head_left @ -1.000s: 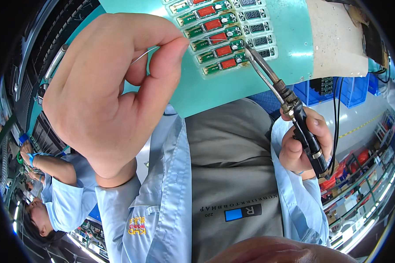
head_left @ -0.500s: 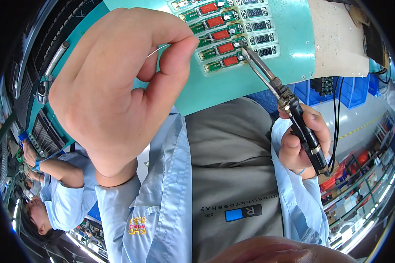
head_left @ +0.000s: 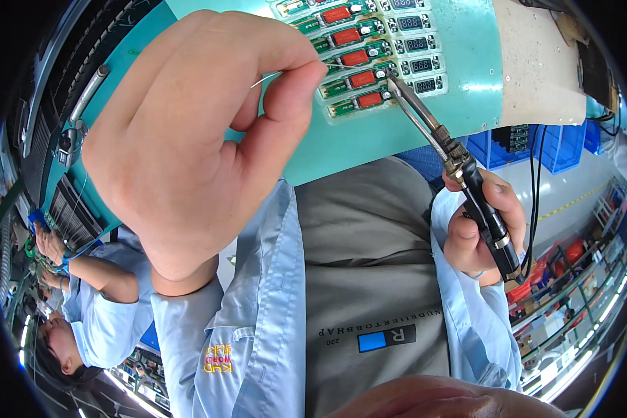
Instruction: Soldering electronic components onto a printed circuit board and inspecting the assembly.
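Observation:
My left hand is closed, pinching a thin solder wire between thumb and forefinger above the green mat. The wire's far end runs toward the circuit boards. In my right hand is a black-handled soldering iron, with a slim metal tube beside its shaft. Its tip rests at a green circuit board near the lower end of a panel; contact with the wire is too small to make out. Several such boards carry a red block, a white round part and a small black display.
A green mat covers the bench, with a beige board at its right. Blue bins stand beyond the edge, near hanging black cables. A metal rod on a stand is at left. A co-worker sits further left.
The panel of boards has shifted slightly right and down in view. My left hand with the wire has moved a little right; the iron's tip has shifted slightly right with the boards.

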Demonstrator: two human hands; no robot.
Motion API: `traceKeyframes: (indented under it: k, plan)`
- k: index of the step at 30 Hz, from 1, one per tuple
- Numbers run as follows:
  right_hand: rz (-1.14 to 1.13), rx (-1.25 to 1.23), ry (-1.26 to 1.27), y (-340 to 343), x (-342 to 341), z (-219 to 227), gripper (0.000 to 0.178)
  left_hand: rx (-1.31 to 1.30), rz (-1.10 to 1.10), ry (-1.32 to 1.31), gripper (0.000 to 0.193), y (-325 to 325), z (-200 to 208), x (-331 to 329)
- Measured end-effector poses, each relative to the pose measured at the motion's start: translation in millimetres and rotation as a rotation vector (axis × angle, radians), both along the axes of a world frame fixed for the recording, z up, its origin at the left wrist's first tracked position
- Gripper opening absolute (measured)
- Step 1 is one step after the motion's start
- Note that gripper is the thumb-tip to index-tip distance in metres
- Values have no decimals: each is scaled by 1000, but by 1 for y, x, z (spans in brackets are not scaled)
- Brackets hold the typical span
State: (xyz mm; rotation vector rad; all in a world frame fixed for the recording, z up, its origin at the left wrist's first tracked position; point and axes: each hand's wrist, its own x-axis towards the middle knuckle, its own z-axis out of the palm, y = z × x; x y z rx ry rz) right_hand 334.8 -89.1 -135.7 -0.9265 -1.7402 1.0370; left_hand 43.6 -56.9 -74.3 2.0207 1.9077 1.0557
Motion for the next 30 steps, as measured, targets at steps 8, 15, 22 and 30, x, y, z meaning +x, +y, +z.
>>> traceKeyframes:
  k: [8,15,22,30]
  plan:
    - [28,-3,12,4,1,1,51,19,-67,50,15,6,-5,-6]
    - [27,-14,14,3,1,2,52,13,-66,41,15,6,-5,-5]
    - [46,-16,21,3,3,1,53,5,43,1,13,0,-6,1]
    - [47,-3,74,0,7,-1,56,5,-75,-37,14,1,-5,-15]
